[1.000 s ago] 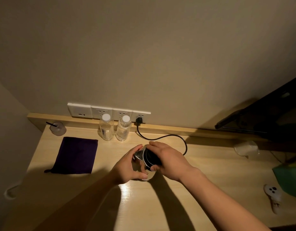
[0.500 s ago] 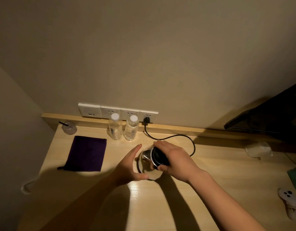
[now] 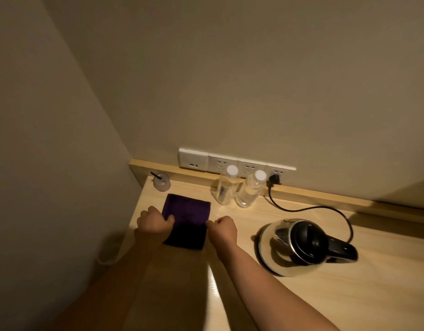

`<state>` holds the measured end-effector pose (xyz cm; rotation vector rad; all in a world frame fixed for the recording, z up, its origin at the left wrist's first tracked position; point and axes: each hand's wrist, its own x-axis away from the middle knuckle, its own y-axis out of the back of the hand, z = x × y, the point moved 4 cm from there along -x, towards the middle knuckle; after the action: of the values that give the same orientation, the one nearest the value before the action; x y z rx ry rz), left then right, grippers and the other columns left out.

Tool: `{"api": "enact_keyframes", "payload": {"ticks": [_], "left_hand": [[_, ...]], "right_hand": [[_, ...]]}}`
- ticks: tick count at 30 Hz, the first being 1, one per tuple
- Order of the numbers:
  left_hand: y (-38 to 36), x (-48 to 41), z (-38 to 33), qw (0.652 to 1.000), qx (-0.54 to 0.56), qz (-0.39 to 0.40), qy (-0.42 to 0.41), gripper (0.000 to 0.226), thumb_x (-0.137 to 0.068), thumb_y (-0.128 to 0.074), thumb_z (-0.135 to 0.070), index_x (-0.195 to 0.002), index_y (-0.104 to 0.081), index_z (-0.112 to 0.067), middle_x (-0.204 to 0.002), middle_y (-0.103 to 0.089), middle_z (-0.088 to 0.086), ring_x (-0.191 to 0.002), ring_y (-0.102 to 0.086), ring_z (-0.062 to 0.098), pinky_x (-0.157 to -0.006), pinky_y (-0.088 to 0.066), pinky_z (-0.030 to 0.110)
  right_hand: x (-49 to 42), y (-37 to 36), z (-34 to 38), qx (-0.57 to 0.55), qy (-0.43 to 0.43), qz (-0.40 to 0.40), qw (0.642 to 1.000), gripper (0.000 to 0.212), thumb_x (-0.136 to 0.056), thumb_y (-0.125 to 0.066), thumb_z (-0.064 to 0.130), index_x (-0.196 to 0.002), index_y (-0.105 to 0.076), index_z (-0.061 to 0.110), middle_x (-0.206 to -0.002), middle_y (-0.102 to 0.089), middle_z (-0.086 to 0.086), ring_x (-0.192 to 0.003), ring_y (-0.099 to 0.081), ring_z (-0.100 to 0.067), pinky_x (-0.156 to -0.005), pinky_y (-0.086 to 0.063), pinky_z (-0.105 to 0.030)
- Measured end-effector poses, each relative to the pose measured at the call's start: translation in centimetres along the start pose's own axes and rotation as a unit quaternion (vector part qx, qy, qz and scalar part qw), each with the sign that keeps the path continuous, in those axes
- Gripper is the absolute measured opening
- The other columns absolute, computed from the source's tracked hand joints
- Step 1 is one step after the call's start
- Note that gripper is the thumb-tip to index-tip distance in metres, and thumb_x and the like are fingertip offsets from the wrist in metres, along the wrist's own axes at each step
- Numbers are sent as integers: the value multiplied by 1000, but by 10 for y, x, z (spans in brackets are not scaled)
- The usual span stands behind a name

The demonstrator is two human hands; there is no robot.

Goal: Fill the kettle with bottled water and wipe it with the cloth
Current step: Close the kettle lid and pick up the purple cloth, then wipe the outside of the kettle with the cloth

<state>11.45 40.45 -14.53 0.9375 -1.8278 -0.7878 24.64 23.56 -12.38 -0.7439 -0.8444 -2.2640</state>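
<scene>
left hand (image 3: 155, 223) grip pinching purple cloth (image 3: 188, 211) at its left edge, right hand (image 3: 222, 227) grip pinching its right (fingers curled), kettle (image 3: 299, 244) apart

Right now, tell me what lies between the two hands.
The purple cloth lies between the left hand and the right hand, each gripping one side edge, as the head view shows.

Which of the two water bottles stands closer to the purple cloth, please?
The left bottle, nearest the cloth's far right corner; the other bottle stands further right, next to the black plug.
</scene>
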Motion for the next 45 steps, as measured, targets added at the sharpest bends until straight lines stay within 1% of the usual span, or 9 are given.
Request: {"api": "enact_keyframes", "payload": {"ticks": [7, 13, 19, 25, 29, 32, 37, 43, 45], "left_hand": [[-32, -18, 2, 999, 48, -12, -4, 36, -91, -72, -21, -107, -49, 1, -88, -60, 15, -85, -64, 39, -69, -51, 42], [-33, -31, -3, 993, 65, 89, 40, 24, -91, -69, -17, -103, -59, 1, -90, -60, 13, -88, -62, 32, -72, -47, 38], [-16, -12, -1, 974, 176, 143, 25, 16, -94, -67, -16, -95, -63, -1, -85, -66, 13, -81, -65, 28, -69, -52, 35], [10, 78, 13, 728, 618, 289, 66, 29, -99, -63, -19, -125, -75, -18, -122, -76, 12, -114, -73, 28, -92, -62, 43], [21, 142, -15, 630, 729, 266, 27, 66, -101, -48, -58, -151, -22, -24, -156, -51, 11, -148, -44, 22, -127, -10, 34], [5, 182, -61, 498, 770, 389, 87, 74, -84, -79, -48, -144, -49, -19, -143, -61, 24, -128, -62, 42, -110, -46, 59], [-23, 201, -107, 609, 731, 288, 104, 40, -91, -55, -28, -82, -85, -3, -88, -80, 24, -72, -80, 36, -52, -63, 40], [-11, 169, -165, 594, 710, 375, 48, 38, -95, -51, -22, -106, -80, 0, -109, -79, 23, -94, -79, 37, -68, -65, 49], [-13, 157, -192, 637, 660, 397, -32, 32, -92, -55, -14, -109, -80, -4, -111, -78, 20, -98, -78, 33, -76, -65, 44]], "right_hand": [[-55, -45, -17, 16, -69, -35, 997, 33, -97, -69, 26, -112, -58, -1, -96, -62, -12, -94, -69, -34, -64, -43, -30], [-49, -48, -5, 37, -19, -14, 999, 28, -95, -62, 15, -73, -44, 14, -72, -48, 0, -63, -48, -15, -53, -31, -28], [-2, -34, 14, -213, 51, 82, 972, 30, -93, -54, -3, -74, -40, 14, -67, -40, -4, -62, -36, -17, -57, -27, -34], [55, 23, 39, -363, 58, 226, 902, 17, -97, -51, -5, -97, -62, 7, -89, -72, -9, -77, -71, -14, -67, -58, -25], [95, 68, 46, -389, 97, 276, 874, 30, -87, -57, 0, -116, -63, 5, -107, -70, -16, -98, -67, -24, -87, -55, -34], [110, 105, 35, -363, 101, 289, 880, 35, -86, -58, -2, -120, -62, 3, -108, -66, -21, -96, -64, -28, -86, -52, -36], [120, 172, 10, -223, 170, 193, 940, 8, -98, -68, 9, -97, -71, 16, -90, -74, -7, -84, -71, -19, -76, -58, -28], [107, 268, -24, 4, 283, -60, 957, 19, -97, -74, 18, -102, -71, 37, -92, -72, 9, -88, -68, -5, -81, -61, -27], [94, 284, -35, 131, 279, -83, 948, 25, -96, -76, 30, -119, -68, 32, -113, -70, 16, -108, -66, -9, -93, -62, -41]]}}
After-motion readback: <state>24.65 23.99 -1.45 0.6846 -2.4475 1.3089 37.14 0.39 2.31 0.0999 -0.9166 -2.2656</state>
